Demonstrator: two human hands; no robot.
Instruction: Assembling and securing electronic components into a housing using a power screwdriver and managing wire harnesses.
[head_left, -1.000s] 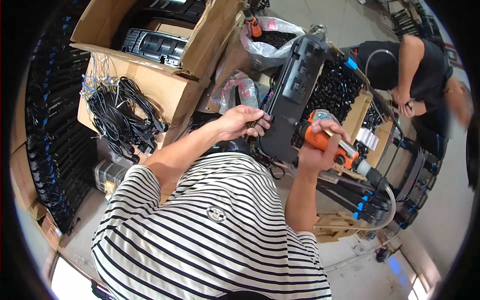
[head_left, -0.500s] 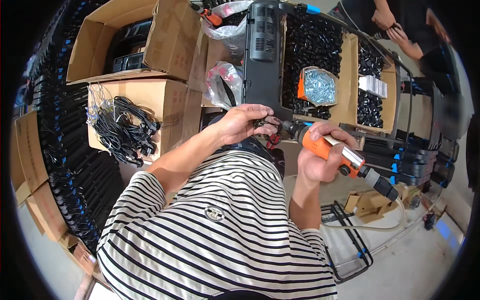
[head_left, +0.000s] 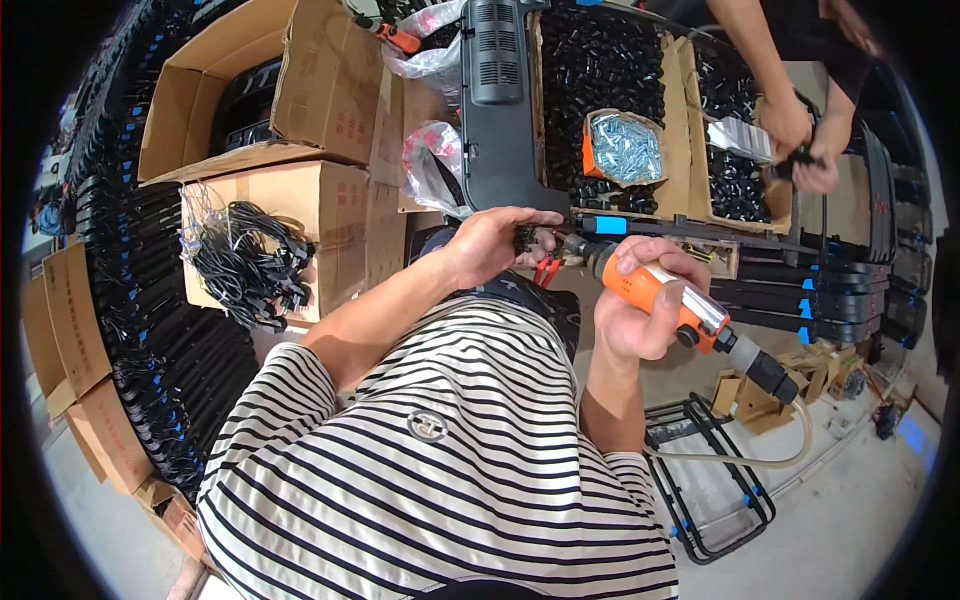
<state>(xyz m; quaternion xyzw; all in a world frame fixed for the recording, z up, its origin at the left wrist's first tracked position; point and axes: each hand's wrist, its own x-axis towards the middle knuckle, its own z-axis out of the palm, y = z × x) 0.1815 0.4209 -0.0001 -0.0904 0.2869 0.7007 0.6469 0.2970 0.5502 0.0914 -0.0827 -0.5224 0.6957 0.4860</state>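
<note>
Gripping one orange driver (head_left: 637, 290): one of the wearer's two hands (head_left: 637, 325)

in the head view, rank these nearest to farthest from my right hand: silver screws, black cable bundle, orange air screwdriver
1. orange air screwdriver: gripped in the right hand
2. silver screws: beyond the hand, in an open box
3. black cable bundle: far left, against a cardboard box

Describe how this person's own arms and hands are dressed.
The left hand and right hand wear no gloves, and no watch or bracelet shows at either wrist. The left sleeve and right sleeve are white with thin black stripes, leaving the forearms uncovered.
</note>
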